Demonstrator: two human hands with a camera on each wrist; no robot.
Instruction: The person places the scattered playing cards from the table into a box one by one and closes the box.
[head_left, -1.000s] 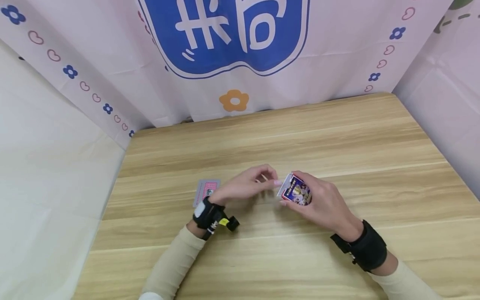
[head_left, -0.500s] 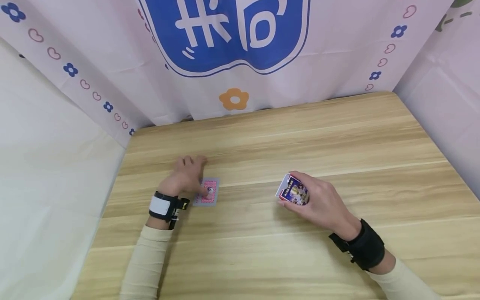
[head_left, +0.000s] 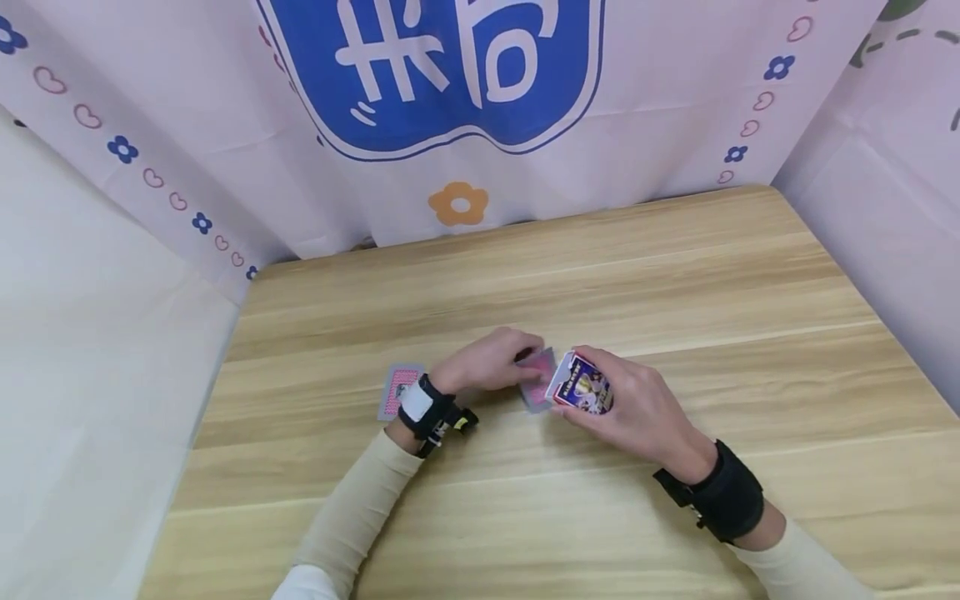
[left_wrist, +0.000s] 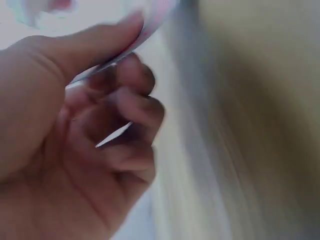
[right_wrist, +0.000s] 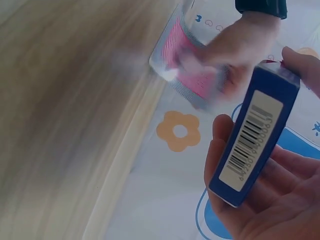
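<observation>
My left hand [head_left: 491,360] pinches a playing card [head_left: 537,385] between thumb and fingers, its pink-patterned back showing. In the right wrist view that card [right_wrist: 195,75] is blurred. The card sits just left of a card box [head_left: 587,390], which my right hand [head_left: 637,400] grips by its sides above the table. A narrow blue side of the box [right_wrist: 250,142] with a barcode faces the right wrist camera. Left of my left wrist, pink-backed cards [head_left: 400,390] lie face down on the table, partly covered by the wrist strap; how many cannot be told.
The wooden table [head_left: 675,283] spreads around both hands. A white curtain [head_left: 645,158] with a blue emblem and flower prints hangs behind its far edge. Pale cloth [head_left: 112,350] borders the left side, and more cloth [head_left: 885,217] the right.
My left hand went from near the box to the cards at left, then returned to the box, where it now pinches a card. My right hand stays nearly in place with the box.
</observation>
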